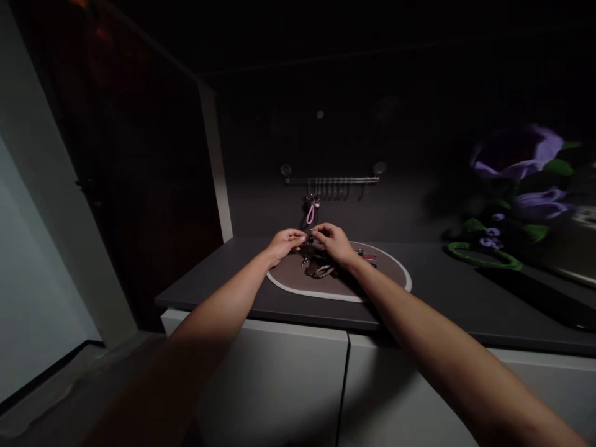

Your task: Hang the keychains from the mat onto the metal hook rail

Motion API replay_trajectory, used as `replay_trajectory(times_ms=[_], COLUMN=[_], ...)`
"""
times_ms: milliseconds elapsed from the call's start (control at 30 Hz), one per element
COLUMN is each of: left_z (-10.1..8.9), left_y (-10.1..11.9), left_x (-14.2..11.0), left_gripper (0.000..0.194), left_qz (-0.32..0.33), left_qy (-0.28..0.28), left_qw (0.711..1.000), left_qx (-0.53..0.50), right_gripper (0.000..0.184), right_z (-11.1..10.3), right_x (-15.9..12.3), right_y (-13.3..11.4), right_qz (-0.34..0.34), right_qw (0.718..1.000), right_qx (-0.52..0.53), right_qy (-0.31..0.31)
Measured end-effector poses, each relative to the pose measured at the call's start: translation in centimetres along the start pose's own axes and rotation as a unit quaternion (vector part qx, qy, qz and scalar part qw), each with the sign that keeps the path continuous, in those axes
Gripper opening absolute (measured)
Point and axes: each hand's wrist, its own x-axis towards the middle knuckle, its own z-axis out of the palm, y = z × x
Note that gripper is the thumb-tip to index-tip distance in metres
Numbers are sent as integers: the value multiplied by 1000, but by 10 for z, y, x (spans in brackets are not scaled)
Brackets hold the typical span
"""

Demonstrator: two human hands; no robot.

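My left hand (283,244) and my right hand (334,241) meet above an oval brown mat with a pale rim (307,293). Between their fingertips is a bunch of keys (306,259) with a small dark round piece at its top; the keys dangle below it. Both hands are closed in a pinch on it. Under the right hand, a braided cord (323,271) lies on the mat. Partly hidden behind the right wrist is a red item (369,256) among other small things that I cannot make out.
A hook rail (333,180) is fixed to the dark wall, with a pink loop strap (311,213) hanging from it. Purple flowers (516,161) and a green ring (484,257) stand at the right of the dark countertop (447,298). White cabinet doors (288,372) are below.
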Motion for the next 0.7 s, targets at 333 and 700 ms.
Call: replay_trajectory(times_ms=[333,700], left_z=[5,8], left_y=[-4,-9], left_x=[-1,1], left_gripper=[16,12], left_qz=[57,45], left_qy=[36,50], left_qw=[989,986], left_qx=[130,152], right_gripper=[33,31], right_z=[-15,-30], right_x=[10,80], right_y=[0,-4], right_qz=[53,55], right_qw=[992,980], right_qx=[63,25], right_qy=[92,190])
